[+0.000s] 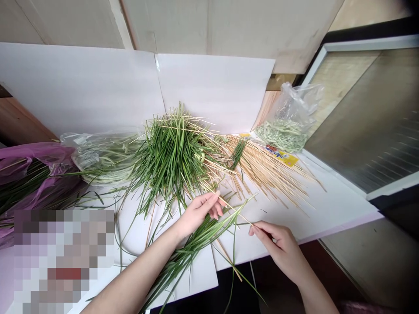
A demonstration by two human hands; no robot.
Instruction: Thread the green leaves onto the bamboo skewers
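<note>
Left hand pinches a thin pale wooden skewer; right hand closes its fingertips on the skewer's far end. Both are above long green leaf blades lying on a white foam board. On the board: fanned pale wooden skewers, a heaped green leaf bundle, a clear plastic bag of greens. Behind: beige wall panels.

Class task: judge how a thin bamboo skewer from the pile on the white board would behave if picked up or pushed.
A bamboo skewer probably feels stiff, since the one between the left hand and right hand looks straight. It is likely very light for its length. Being thin and round, it may roll when pushed.
</note>
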